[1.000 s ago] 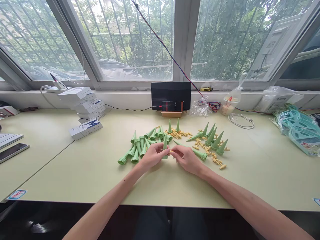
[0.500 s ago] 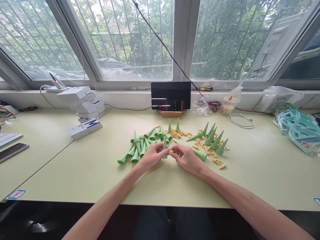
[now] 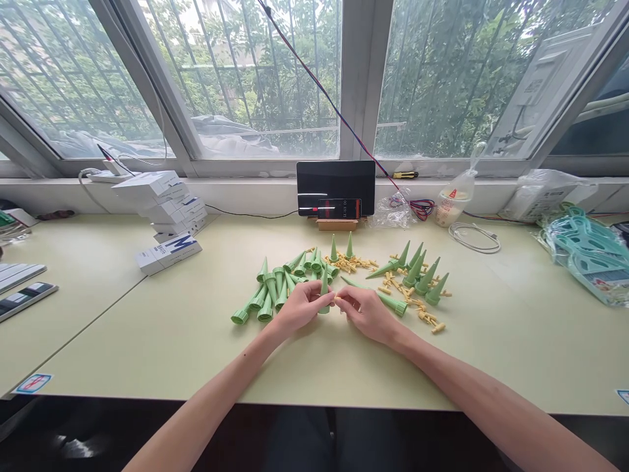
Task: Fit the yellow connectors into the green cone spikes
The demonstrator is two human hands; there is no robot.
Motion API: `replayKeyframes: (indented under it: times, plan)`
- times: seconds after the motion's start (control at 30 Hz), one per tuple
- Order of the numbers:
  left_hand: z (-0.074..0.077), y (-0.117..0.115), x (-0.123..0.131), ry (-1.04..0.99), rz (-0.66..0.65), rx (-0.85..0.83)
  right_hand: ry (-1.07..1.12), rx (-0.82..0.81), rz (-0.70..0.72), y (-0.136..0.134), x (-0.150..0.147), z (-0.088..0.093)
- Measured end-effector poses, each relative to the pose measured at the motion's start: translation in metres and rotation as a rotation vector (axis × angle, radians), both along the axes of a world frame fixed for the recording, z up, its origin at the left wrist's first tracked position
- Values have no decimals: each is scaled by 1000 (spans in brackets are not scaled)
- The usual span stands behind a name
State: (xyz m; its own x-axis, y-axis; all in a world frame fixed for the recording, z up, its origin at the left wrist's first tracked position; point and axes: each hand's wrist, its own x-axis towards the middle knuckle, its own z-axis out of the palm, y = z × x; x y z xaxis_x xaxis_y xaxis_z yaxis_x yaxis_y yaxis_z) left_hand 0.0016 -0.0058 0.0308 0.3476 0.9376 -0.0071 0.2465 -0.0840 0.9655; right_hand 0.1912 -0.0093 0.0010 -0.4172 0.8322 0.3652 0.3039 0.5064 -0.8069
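My left hand (image 3: 299, 308) is closed around a green plastic cone (image 3: 324, 286), its tip pointing away from me. My right hand (image 3: 366, 313) pinches a small yellow plastic piece (image 3: 337, 299) right against the cone's lower end. Both hands meet over the pale green table (image 3: 147, 328). A pile of green cones (image 3: 275, 288) lies just left of my hands. More green cones (image 3: 420, 272) lie and stand to the right among scattered yellow pieces (image 3: 425, 316). Two cones (image 3: 341, 248) stand upright further back.
A dark tablet with a phone (image 3: 339, 208) on a stand sits by the window. Stacked white boxes (image 3: 164, 203) are at back left, another phone (image 3: 24, 296) at far left. A white cable (image 3: 474, 237), plastic bags and teal packaged items (image 3: 587, 252) lie at the right.
Hardly anything moved; my hands stay together on the cone, with small finger shifts. The screen of the phone at far left has lit up.
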Motion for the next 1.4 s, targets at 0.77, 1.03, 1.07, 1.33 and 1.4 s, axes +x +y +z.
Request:
replayKeyframes:
  times: [0.77,1.03,1.07,1.33,1.4]
  plan:
    - [-3,1,-1,-19,-16,-12,-6,-13,18,1,1,-1]
    - [-7,3,-2,-17,5,3,32,-14,6,0,0,1]
    - [-7,3,-1,-16,6,3,32,-12,4,1,0,1]
    - [-6,3,-2,-45,-31,-9,0,-10,13,1,1,0]
    - [-7,3,-2,-46,-38,-9,-5,-8,11,1,1,0]
